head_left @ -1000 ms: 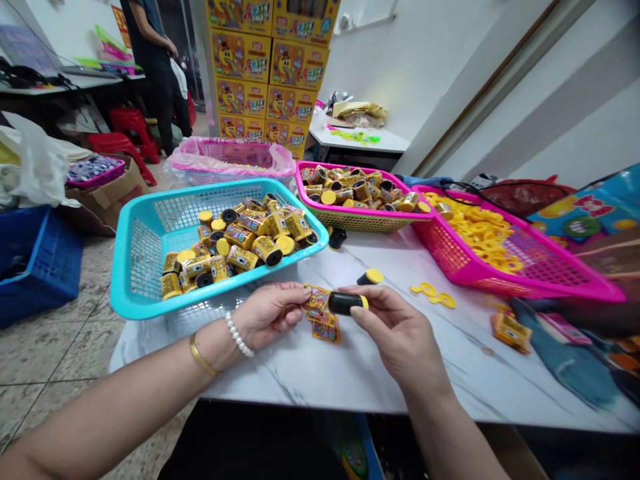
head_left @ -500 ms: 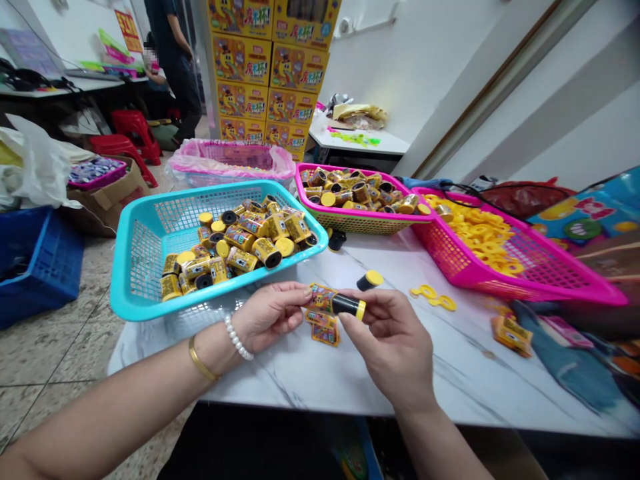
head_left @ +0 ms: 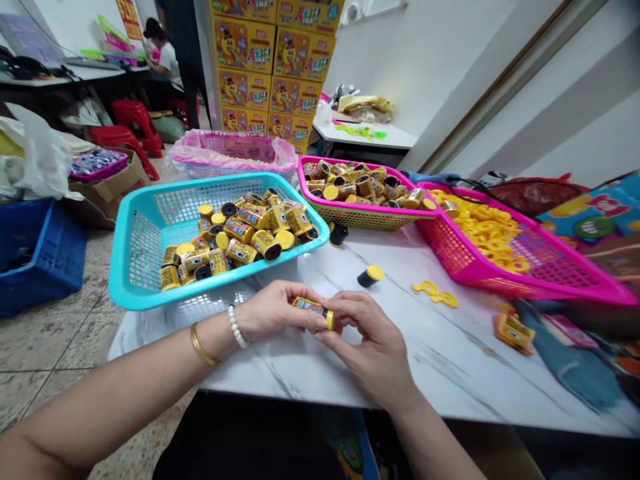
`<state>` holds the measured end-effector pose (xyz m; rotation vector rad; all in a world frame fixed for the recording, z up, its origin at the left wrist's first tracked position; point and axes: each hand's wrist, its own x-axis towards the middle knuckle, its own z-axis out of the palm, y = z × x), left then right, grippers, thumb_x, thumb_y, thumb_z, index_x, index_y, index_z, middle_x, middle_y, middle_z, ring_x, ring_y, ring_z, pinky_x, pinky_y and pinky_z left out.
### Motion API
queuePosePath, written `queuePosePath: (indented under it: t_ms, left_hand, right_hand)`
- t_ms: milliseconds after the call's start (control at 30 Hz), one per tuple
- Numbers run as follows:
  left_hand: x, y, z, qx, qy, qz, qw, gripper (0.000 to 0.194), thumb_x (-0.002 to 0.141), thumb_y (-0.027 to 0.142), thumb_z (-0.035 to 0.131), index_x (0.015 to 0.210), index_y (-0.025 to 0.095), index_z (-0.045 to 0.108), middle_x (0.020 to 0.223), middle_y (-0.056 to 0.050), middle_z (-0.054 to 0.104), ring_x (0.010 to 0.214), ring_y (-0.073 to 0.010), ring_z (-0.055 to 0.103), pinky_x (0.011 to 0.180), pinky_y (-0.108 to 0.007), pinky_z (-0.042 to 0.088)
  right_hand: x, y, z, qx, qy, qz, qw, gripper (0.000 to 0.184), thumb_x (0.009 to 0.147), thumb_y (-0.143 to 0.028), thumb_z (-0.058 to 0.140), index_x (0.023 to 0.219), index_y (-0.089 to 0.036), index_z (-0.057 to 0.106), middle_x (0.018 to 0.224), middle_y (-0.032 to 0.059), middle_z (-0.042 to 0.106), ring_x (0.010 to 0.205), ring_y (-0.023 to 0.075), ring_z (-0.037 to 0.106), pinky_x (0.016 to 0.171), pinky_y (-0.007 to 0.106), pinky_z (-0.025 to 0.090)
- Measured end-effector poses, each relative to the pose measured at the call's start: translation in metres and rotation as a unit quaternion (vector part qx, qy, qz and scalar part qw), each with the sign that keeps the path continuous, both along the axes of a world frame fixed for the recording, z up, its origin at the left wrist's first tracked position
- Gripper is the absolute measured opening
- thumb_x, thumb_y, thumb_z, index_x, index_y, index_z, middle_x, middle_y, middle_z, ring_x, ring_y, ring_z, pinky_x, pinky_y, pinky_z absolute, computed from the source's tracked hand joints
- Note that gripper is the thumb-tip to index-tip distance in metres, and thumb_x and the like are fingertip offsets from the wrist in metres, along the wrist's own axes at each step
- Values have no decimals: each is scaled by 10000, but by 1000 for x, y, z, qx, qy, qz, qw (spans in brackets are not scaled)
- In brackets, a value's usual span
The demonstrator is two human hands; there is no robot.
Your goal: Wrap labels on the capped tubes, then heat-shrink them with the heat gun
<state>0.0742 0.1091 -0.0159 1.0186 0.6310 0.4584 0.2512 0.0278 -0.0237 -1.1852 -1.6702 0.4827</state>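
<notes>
Here, left hand [head_left: 273,310]: thumb and fingers clamped on a small cylinder in a printed yellow wrap, which shows between them.
Right hand [head_left: 373,340]: thumb and fingertips bent in at the yellow-capped end of the same piece; how firmly they press, I cannot tell.
Wrapped cylinder [head_left: 307,305]: held just above the table, between the two hands, its capped end to the right and tilted slightly down.
Left wrist: a white bead bracelet [head_left: 237,327], and behind it a gold bangle [head_left: 202,345].
Loose black cylinder [head_left: 371,276]: on the table beyond the right hand, yellow cap turned to the right.
Yellow ring pieces [head_left: 435,293]: a few on the table to the right of that cylinder.
Turquoise basket [head_left: 177,227]: beyond the left hand, part filled with wrapped cylinders.
Pink baskets: the middle one [head_left: 360,212] piled with more cylinders, the right-hand one [head_left: 560,273] holding yellow ring pieces.
Marbled table [head_left: 450,360]: under the hands and baskets, a printed packet [head_left: 513,333] and blue cloth [head_left: 560,363] at its right.
Background: stacked yellow cartons [head_left: 245,47], red stools [head_left: 137,123], a blue crate [head_left: 45,260], a seated person in white [head_left: 171,65] and a standing person in dark clothes [head_left: 181,40].
</notes>
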Motion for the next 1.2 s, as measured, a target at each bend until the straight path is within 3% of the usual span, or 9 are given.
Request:
queuePosePath:
  t_ms: [100, 267, 367, 433, 633, 800, 900, 1100, 1200]
  left_hand:
    - [2, -1, 0, -3, -3, -4, 1000, 513, 515, 407, 932, 865, 107, 706, 663, -8, 658, 568, -75, 541, 582, -224, 422]
    - [1, -1, 3, -27, -8, 14, 1000, 552, 550, 457, 914, 913, 112, 682, 703, -20, 663, 556, -86, 563, 510, -214, 410]
    - [0, 1, 1, -44, 1, 25, 999, 545, 563, 523, 890, 820, 110, 644, 690, -32, 659, 520, -89, 564, 462, -212, 403]
    - [1, 1, 0, -41, 1, 33, 999, 537, 564, 538, 884, 750, 113, 612, 640, -25, 637, 501, -82, 550, 450, -204, 401]
    - [3, -3, 5, -28, -27, 27, 999, 580, 569, 553, 878, 842, 111, 622, 654, -13, 628, 556, -95, 576, 482, -207, 450]
    - [-3, 4, 4, -40, 2, 3, 999, 546, 578, 521, 884, 845, 112, 640, 717, -43, 659, 586, -103, 590, 519, -222, 466]
    - [-2, 5, -2, -12, 4, -11, 1000, 453, 605, 427, 888, 847, 113, 670, 776, -57, 685, 644, -114, 611, 577, -227, 480]
    - [-1, -1, -2, 106, 44, 0, 993, 328, 733, 409, 778, 863, 127, 675, 731, -27, 655, 613, -100, 558, 556, -206, 436]
    - [-5, -1, 4, 132, 60, -19, 989, 414, 763, 494, 739, 970, 146, 647, 693, -13, 633, 561, -113, 559, 515, -217, 437]
  right_hand:
    - [-1, -2, 2, -11, -3, 3, 1000, 360, 807, -170, 743, 1143, -289, 698, 1010, 39, 600, 711, 119, 628, 612, 271, 584]
    - [3, -12, 6, -36, 12, -19, 999, 362, 861, -194, 686, 1213, -281, 680, 1006, 54, 648, 813, 157, 674, 719, 301, 625]
    - [4, -15, 4, -58, 46, -49, 996, 339, 874, -207, 678, 1209, -247, 638, 961, 54, 702, 838, 177, 709, 772, 337, 647]
    - [2, -15, 1, -65, 33, -36, 997, 334, 864, -214, 687, 1191, -234, 623, 1047, 80, 703, 884, 197, 715, 792, 364, 649]
    - [-7, -12, -6, -5, -17, -50, 999, 341, 831, -134, 705, 1143, -263, 659, 1053, 59, 671, 887, 186, 676, 722, 328, 626]
    - [1, -13, -9, 20, -59, -63, 996, 422, 824, -109, 713, 1190, -316, 691, 1137, 62, 650, 1028, 218, 655, 848, 383, 614]
    - [6, -14, -10, 3, -63, -63, 996, 458, 803, -117, 740, 1212, -312, 678, 1081, 46, 701, 943, 207, 685, 825, 377, 624]
    - [-2, -11, -16, -80, 41, -66, 994, 281, 810, -179, 751, 1079, -250, 715, 966, 43, 734, 800, 185, 726, 718, 328, 647]
    - [0, -9, -18, -31, 47, -44, 997, 331, 810, -132, 735, 1111, -265, 699, 1040, 59, 715, 909, 210, 721, 792, 373, 644]
